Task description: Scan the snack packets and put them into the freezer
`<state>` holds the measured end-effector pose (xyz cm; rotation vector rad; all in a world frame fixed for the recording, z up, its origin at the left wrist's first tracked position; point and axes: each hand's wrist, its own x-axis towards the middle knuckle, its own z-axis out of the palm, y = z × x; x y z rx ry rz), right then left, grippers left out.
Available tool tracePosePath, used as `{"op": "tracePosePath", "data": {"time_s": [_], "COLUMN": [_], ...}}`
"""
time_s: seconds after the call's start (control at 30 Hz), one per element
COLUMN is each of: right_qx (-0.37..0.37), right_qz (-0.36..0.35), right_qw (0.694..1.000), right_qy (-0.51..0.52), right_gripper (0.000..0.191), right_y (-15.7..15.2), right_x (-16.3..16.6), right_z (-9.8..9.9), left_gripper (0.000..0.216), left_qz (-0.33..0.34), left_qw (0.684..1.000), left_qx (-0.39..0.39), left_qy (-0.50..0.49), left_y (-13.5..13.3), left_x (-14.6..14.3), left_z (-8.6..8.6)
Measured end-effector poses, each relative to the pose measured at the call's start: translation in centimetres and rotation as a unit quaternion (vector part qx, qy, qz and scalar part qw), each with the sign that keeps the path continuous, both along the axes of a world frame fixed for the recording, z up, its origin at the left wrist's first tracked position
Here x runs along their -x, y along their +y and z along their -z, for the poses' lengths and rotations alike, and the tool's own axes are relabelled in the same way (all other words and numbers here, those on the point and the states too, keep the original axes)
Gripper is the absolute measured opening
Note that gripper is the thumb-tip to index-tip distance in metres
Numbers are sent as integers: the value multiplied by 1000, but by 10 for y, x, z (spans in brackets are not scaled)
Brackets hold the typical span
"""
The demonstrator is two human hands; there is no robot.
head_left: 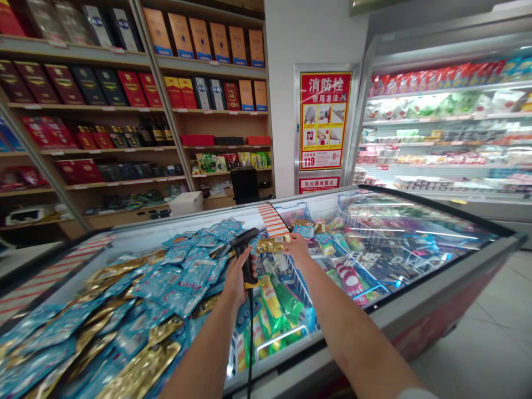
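Observation:
My left hand [236,280] is wrapped round the handle of a black barcode scanner [245,249] with a yellow band, its cable hanging down toward me. The scanner head points at a gold foil packet [271,245] that my right hand [298,247] grips at its right edge. Both hands are over the open part of a chest freezer [436,288], above a wire basket [286,332] of green and yellow wrapped ice creams.
Several blue and gold packets [158,288] are heaped in the freezer's left half. Glass lids [399,233] cover its right half. Wooden shelves of boxed goods [124,94] stand behind, a red fire-hydrant poster [324,119] at centre, and an open chiller cabinet [449,127] at right.

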<state>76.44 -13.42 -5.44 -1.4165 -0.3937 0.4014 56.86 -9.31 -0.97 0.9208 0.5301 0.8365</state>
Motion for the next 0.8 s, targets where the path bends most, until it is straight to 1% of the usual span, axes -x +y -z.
{"op": "tracePosePath", "data": {"time_s": [0.03, 0.07, 0.13, 0.2, 0.27, 0.37, 0.43, 0.53, 0.7, 0.8], "right_qx": [-27, -45, -53, -31, 8, 68, 81, 71, 50, 35], "right_qz": [-14, -24, -34, -30, -26, -26, -25, -28, -19, -11], "right_qw": [999, 998, 997, 999, 1000, 996, 994, 996, 996, 997], "right_qy": [21, 34, 42, 30, -2, -55, -63, -55, -72, -63], "right_gripper": [44, 47, 41, 29, 19, 11, 11, 16, 22, 23], "right_y": [1, 3, 4, 4, 2, -4, -6, -6, -1, 2], "right_x": [-2, -3, -4, -2, 2, 8, 10, 10, 6, 4], "right_z": [2, 3, 5, 3, 0, -7, -10, -10, -2, 2], "left_gripper": [39, 40, 43, 45, 45, 45, 46, 48, 44, 43], "left_qz": [2, 10, 34, 55, 70, 83, 84, 89, 90, 97], "left_qw": [1000, 1000, 999, 997, 995, 992, 992, 992, 991, 990], "left_qx": [-3, -4, -7, -17, -35, -52, -53, -51, -57, -61], "left_qy": [0, 7, 31, 53, 67, 78, 80, 79, 85, 87], "left_y": [0, 0, -1, -1, -2, -3, -3, -4, -4, -5], "left_x": [0, 1, 2, 2, 2, 1, 0, -1, 0, 0], "left_z": [0, 0, 0, 1, 2, 3, 4, 4, 2, 2]}}
